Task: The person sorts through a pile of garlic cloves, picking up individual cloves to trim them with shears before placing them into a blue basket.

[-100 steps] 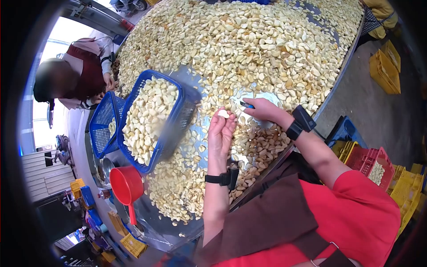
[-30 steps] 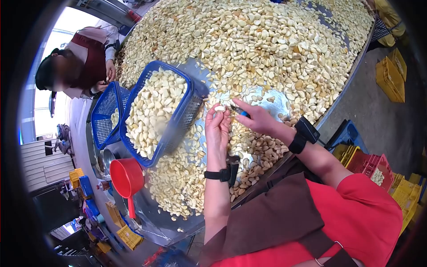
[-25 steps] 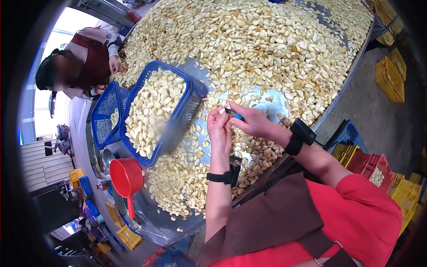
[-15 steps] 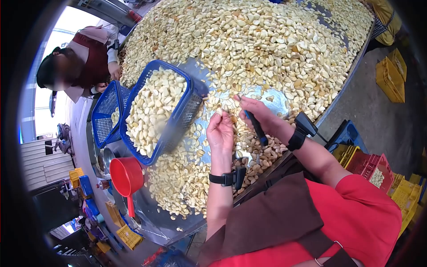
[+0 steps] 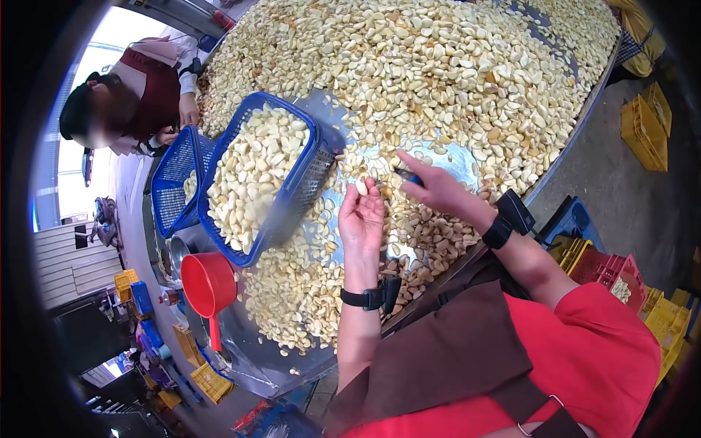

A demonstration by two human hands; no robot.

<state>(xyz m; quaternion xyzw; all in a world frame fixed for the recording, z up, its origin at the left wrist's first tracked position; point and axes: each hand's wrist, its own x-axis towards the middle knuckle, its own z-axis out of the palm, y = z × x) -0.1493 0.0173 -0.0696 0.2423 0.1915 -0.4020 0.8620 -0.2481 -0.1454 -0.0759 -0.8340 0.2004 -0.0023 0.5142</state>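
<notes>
My left hand is closed, palm up, with a pale cream piece shaped like a garlic clove pinched at its fingertips. Just right of it, my right hand grips a small knife with a black and blue handle. The index finger stretches past the handle, and the blade is hard to make out. Under both hands, similar loose pieces cover the metal table. Browner ones lie close to my body.
A blue basket heaped with pale pieces stands left of my hands, with another blue basket beyond it. Nearby is a red scoop. A co-worker stands at the far left. Yellow crates sit on the floor at right.
My right hand has shifted slightly right, away from the left fingertips, and turned the knife so its handle no longer points down toward me. The left hand keeps its pale piece, now more visible.
</notes>
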